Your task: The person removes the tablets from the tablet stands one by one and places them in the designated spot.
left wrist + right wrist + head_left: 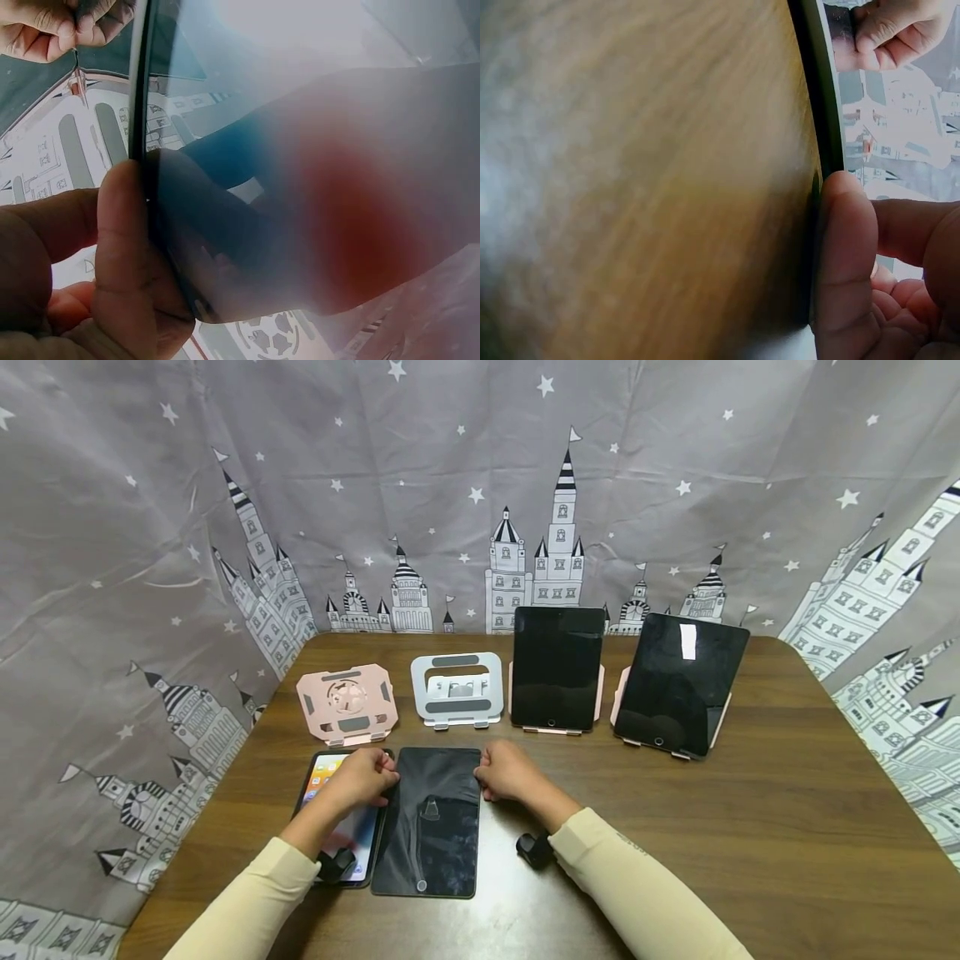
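Observation:
A dark-screened tablet (435,843) lies between my two hands, its home button toward me. My left hand (363,779) has its fingertips at the tablet's upper left edge, above a second tablet (360,852) with a lit screen. At the opposite edge, my right hand (506,770) pinches with bent fingers. A glossy screen (360,195) fills much of the left wrist view, with my thumb or finger against its rim. The right wrist view shows fingers against a tablet edge (829,135). What the hidden fingertips do cannot be seen.
Behind the hands stand a pink stand (351,697) and a pale grey stand (459,689). To their right, two dark tablets (558,668) (678,685) lean on pink stands. A printed grey curtain (420,443) hangs behind the wooden table (787,802).

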### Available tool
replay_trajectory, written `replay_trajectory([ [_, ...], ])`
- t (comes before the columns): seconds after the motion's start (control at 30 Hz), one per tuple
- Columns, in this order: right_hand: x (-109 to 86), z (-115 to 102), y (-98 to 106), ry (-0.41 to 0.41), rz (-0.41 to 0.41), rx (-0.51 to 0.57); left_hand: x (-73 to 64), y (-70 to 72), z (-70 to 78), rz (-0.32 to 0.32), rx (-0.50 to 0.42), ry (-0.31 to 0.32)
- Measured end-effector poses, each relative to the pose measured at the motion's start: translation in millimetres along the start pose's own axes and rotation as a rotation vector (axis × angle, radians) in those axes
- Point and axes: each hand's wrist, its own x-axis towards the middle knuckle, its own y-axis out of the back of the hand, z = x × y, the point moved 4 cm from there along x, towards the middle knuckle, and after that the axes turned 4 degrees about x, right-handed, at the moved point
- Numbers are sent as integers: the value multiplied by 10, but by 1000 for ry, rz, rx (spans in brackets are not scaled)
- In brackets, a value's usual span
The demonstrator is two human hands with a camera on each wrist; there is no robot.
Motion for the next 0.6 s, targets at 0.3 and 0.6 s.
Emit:
replay_trajectory([
  [0.3,-7,30,-1,-27,-20,69,-7,-12,1,8,-11,-1],
  [0.6,2,90,2,-32,-51,225,-25,3,45,-22,7,-19],
])
